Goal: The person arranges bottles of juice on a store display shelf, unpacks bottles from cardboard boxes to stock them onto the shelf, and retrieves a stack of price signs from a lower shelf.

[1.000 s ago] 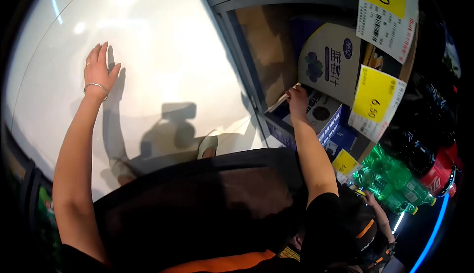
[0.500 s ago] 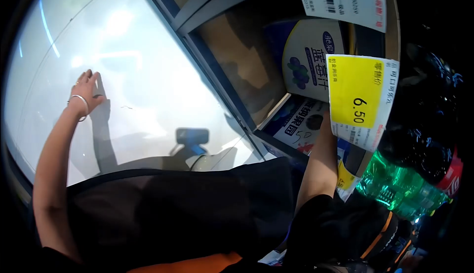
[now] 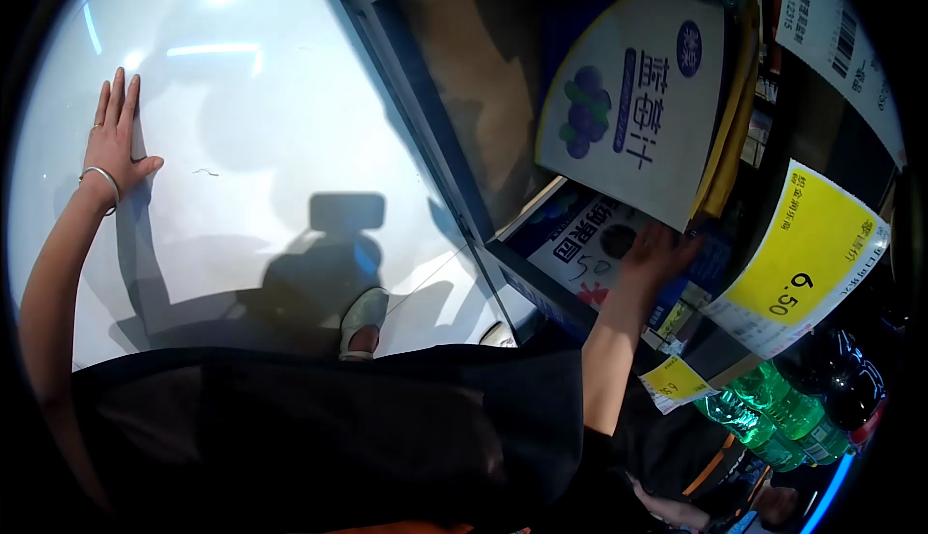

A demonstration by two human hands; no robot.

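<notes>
My left hand (image 3: 121,152) is open, its fingers stretched and thumb apart, over the glossy white floor (image 3: 242,128); it holds nothing and wears a bracelet. On the right, my right hand (image 3: 659,256) reaches into a shelf compartment and grips the lower corner of a blueberry juice box (image 3: 633,99), its fingertips partly hidden at the box's edge. This box is white and purple with printed berries and stands tilted. Beneath it lies another printed carton (image 3: 570,244) with fruit pictures.
Yellow price tags, one large (image 3: 797,254) and one small (image 3: 674,382), hang along the shelf edge. Green bottles (image 3: 773,413) and a dark cola bottle (image 3: 836,379) stand at the lower right. The shelf's grey frame (image 3: 425,138) borders the floor. Another person's arm (image 3: 667,510) shows at the bottom.
The blueberry juice box has come outward and appears larger. My right hand, earlier mostly behind the price tag, now shows at its corner. My left hand appears farther left and higher as the view shifts.
</notes>
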